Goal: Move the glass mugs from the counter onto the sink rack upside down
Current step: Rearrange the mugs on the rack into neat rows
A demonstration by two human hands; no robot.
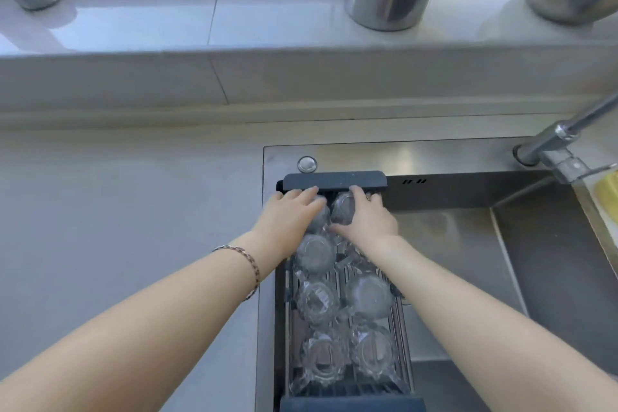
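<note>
Glass mugs point(316, 303) ribbed, inverted – slatted sink rack point(334, 180) | left hand point(290, 211), right hand point(368, 216) – each grip clasps a mug

Bright, cool daylight from the far window sill point(133, 27). Soft glare on the sink deck point(408, 157). Faint shadows only. Slightly soft throughout, with wide-angle bending at the edges.

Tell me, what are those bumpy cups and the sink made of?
The cups look like clear glass: you can see the rack bars through them, and their ridged bottoms catch the light. The sink looks like brushed stainless steel, grey and softly shiny. The rack's dark end bar is probably plastic or rubber, since it looks matte.
</note>
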